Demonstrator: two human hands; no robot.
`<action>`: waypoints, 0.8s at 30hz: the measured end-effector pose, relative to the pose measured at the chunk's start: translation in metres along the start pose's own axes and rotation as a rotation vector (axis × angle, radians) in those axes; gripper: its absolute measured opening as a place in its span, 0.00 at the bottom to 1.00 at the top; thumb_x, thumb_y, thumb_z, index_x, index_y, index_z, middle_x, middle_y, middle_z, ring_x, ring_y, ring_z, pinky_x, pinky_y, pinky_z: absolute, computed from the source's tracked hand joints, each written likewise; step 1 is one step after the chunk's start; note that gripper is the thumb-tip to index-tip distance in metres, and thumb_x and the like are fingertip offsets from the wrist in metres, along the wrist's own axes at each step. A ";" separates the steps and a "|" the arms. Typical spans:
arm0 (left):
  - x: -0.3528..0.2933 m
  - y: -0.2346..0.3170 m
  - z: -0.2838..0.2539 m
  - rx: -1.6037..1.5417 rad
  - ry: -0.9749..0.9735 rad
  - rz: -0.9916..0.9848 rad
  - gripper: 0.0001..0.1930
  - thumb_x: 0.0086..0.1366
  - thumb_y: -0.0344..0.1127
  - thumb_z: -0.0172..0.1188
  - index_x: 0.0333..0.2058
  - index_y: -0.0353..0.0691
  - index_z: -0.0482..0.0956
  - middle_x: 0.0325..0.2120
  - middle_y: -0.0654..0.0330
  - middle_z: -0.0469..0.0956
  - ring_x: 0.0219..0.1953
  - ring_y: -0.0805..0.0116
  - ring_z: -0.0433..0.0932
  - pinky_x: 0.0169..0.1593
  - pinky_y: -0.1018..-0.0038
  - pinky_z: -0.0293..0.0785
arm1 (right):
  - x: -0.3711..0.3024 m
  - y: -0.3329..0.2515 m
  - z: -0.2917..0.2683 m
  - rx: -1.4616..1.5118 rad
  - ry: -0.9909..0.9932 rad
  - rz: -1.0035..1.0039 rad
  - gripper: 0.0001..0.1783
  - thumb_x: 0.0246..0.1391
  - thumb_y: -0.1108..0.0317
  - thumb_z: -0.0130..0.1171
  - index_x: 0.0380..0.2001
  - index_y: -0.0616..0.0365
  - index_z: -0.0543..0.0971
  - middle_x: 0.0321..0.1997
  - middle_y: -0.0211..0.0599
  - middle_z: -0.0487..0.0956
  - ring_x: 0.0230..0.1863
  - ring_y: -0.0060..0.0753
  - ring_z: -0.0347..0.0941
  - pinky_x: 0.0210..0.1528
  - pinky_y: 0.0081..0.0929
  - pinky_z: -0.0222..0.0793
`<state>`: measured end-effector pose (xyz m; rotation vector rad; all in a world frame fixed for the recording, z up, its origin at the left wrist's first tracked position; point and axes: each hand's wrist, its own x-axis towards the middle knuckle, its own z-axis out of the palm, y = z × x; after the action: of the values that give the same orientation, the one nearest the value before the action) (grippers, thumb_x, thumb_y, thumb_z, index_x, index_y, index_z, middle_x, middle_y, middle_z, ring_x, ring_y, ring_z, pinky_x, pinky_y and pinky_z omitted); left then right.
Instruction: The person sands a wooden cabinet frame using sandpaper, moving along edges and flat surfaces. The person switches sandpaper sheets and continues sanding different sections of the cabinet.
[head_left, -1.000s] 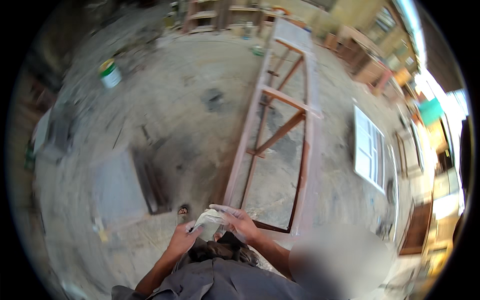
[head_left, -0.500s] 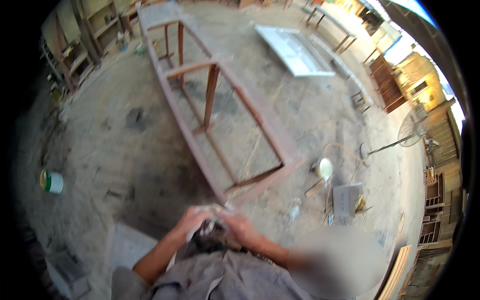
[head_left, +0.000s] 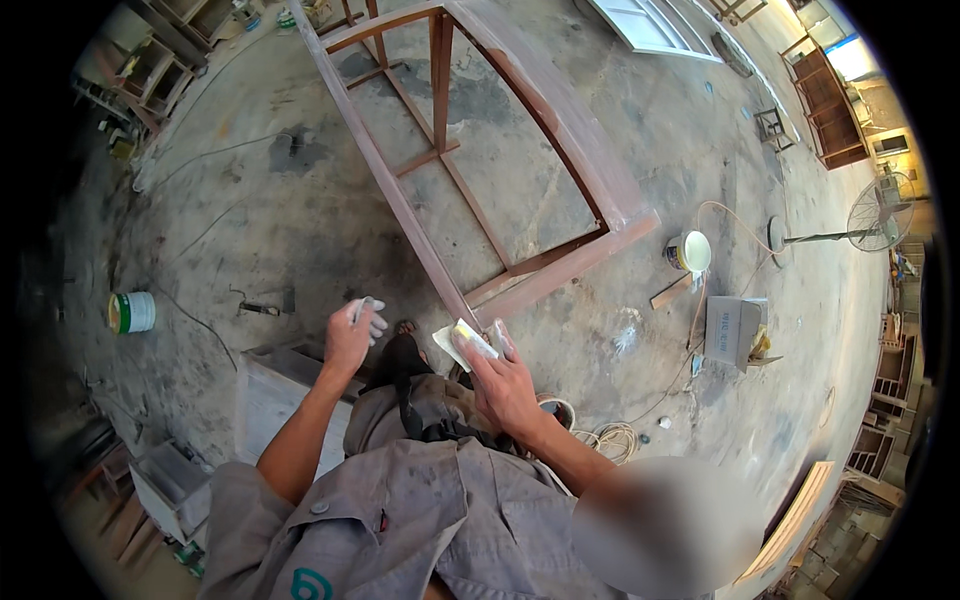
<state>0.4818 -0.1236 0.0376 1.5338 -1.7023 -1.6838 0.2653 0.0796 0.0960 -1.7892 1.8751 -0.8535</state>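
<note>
My right hand (head_left: 505, 385) grips a pale folded sheet with a yellowish face, which looks like sandpaper (head_left: 449, 344). It is at the near corner of a long reddish-brown wooden frame (head_left: 560, 268), whose surface carries whitish dust. Whether the sheet touches the wood I cannot tell. To the left, my left hand (head_left: 350, 335) is raised apart from the frame, its whitened fingers loosely bent and spaced, with nothing visible in them.
A grey-white panel or box (head_left: 270, 410) lies beside me at left. Right of the frame are a paint bucket (head_left: 690, 251), a cardboard box (head_left: 728, 330), hoses and a standing fan (head_left: 880, 212). A green-and-white bucket (head_left: 132, 312) stands far left; a white panel (head_left: 660, 28) lies beyond.
My hands were together at the frame's near corner. Now they are apart: the left has moved up and left, the right keeps the sandpaper. The view has tilted down toward me.
</note>
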 end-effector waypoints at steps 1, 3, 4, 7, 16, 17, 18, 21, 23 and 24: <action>0.003 -0.018 -0.010 -0.015 0.027 -0.033 0.17 0.79 0.41 0.50 0.45 0.33 0.82 0.26 0.60 0.83 0.25 0.78 0.75 0.29 0.78 0.71 | 0.000 0.000 -0.001 0.009 0.000 0.001 0.35 0.51 0.78 0.60 0.65 0.62 0.71 0.53 0.49 0.83 0.53 0.44 0.81 0.78 0.57 0.52; 0.009 -0.053 -0.036 -0.020 0.088 -0.119 0.18 0.79 0.43 0.50 0.45 0.33 0.82 0.25 0.59 0.82 0.23 0.76 0.77 0.26 0.78 0.72 | -0.003 0.005 0.004 -0.018 0.087 -0.021 0.35 0.51 0.78 0.60 0.65 0.62 0.72 0.54 0.50 0.83 0.54 0.46 0.81 0.77 0.57 0.53; 0.011 -0.069 -0.051 -0.010 0.105 -0.152 0.18 0.79 0.43 0.50 0.45 0.33 0.82 0.25 0.59 0.82 0.23 0.76 0.77 0.26 0.78 0.72 | -0.002 0.005 0.006 -0.035 0.135 -0.029 0.35 0.51 0.78 0.60 0.65 0.62 0.72 0.54 0.50 0.82 0.54 0.46 0.80 0.77 0.57 0.54; 0.022 -0.096 -0.081 0.017 0.126 -0.208 0.17 0.79 0.41 0.50 0.44 0.34 0.82 0.25 0.59 0.82 0.22 0.76 0.77 0.25 0.78 0.72 | 0.004 -0.007 0.007 -0.010 0.120 0.055 0.35 0.50 0.78 0.61 0.65 0.62 0.72 0.54 0.50 0.82 0.55 0.49 0.80 0.76 0.56 0.58; 0.173 0.041 -0.116 0.314 0.106 0.452 0.14 0.76 0.34 0.52 0.51 0.31 0.81 0.32 0.54 0.85 0.33 0.64 0.82 0.42 0.68 0.77 | 0.010 -0.016 0.015 -0.257 0.123 0.139 0.39 0.46 0.81 0.63 0.66 0.61 0.71 0.57 0.48 0.81 0.59 0.51 0.78 0.71 0.46 0.68; 0.192 0.074 -0.112 0.343 0.121 0.594 0.14 0.76 0.34 0.52 0.51 0.32 0.81 0.34 0.53 0.84 0.37 0.61 0.82 0.47 0.67 0.76 | 0.018 -0.021 0.010 -0.250 0.156 0.146 0.39 0.46 0.83 0.62 0.65 0.60 0.71 0.54 0.49 0.81 0.58 0.53 0.78 0.70 0.47 0.69; 0.210 0.107 -0.104 0.367 0.136 0.738 0.14 0.75 0.33 0.53 0.52 0.33 0.81 0.37 0.52 0.84 0.41 0.57 0.82 0.51 0.65 0.75 | 0.021 -0.023 0.012 -0.213 0.167 0.185 0.38 0.46 0.83 0.61 0.65 0.60 0.72 0.54 0.50 0.81 0.57 0.53 0.78 0.69 0.47 0.69; 0.266 0.171 -0.076 0.500 0.085 1.055 0.14 0.74 0.35 0.56 0.51 0.35 0.82 0.41 0.49 0.82 0.47 0.49 0.79 0.54 0.62 0.73 | 0.030 -0.032 0.015 -0.120 0.198 0.288 0.36 0.48 0.83 0.59 0.65 0.61 0.72 0.49 0.53 0.82 0.54 0.55 0.79 0.67 0.50 0.70; 0.307 0.182 -0.060 0.646 0.121 1.135 0.15 0.73 0.39 0.57 0.51 0.38 0.83 0.41 0.47 0.82 0.47 0.46 0.78 0.54 0.58 0.72 | 0.017 -0.033 0.008 -0.121 0.139 0.326 0.35 0.49 0.83 0.58 0.65 0.61 0.72 0.49 0.53 0.82 0.55 0.56 0.79 0.67 0.50 0.70; 0.328 0.174 -0.057 0.737 0.141 1.101 0.15 0.73 0.41 0.57 0.50 0.40 0.83 0.40 0.47 0.82 0.46 0.45 0.78 0.54 0.57 0.71 | 0.012 -0.032 0.004 -0.118 0.107 0.333 0.35 0.50 0.83 0.58 0.64 0.62 0.72 0.49 0.53 0.82 0.55 0.57 0.78 0.67 0.50 0.70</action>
<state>0.3208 -0.4619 0.0539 0.5550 -2.4985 -0.3963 0.2902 0.0674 0.1162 -1.4572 2.2512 -0.7396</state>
